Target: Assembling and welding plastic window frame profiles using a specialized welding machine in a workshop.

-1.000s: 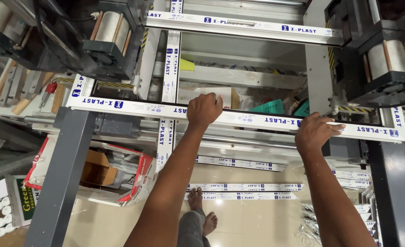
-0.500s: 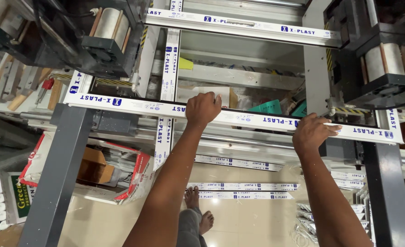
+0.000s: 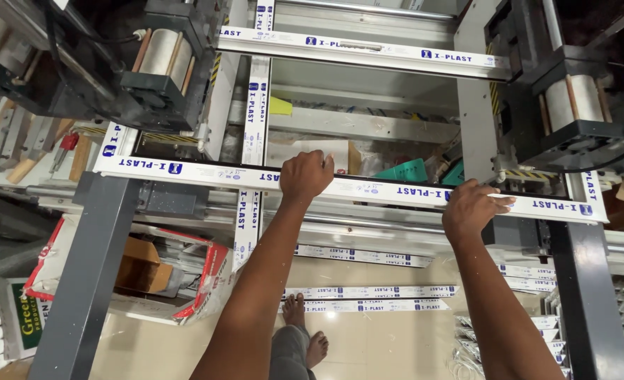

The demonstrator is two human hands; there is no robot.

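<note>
Left hand (image 3: 306, 174) curled over near white profile bar (image 3: 368, 188), fingers wrapped round its far edge. Right hand (image 3: 472, 208) lies flatter on same bar further right, fingers spread along top, seemingly pressing it down to steady it. Bar spans grey machine frame (image 3: 93, 281) between two roller heads (image 3: 158, 60), parallel to far white bar (image 3: 361, 53). Below bar: glossy beige floor (image 3: 396, 345), loose white strips (image 3: 368, 292), person's bare feet (image 3: 306, 334), open cardboard box (image 3: 139, 271) at left.

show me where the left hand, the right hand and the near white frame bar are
left hand (image 3: 306, 176), head view, on its knuckles.
right hand (image 3: 471, 208), head view, on the back of the hand.
near white frame bar (image 3: 389, 190), head view, mid-span between the hands.
</note>
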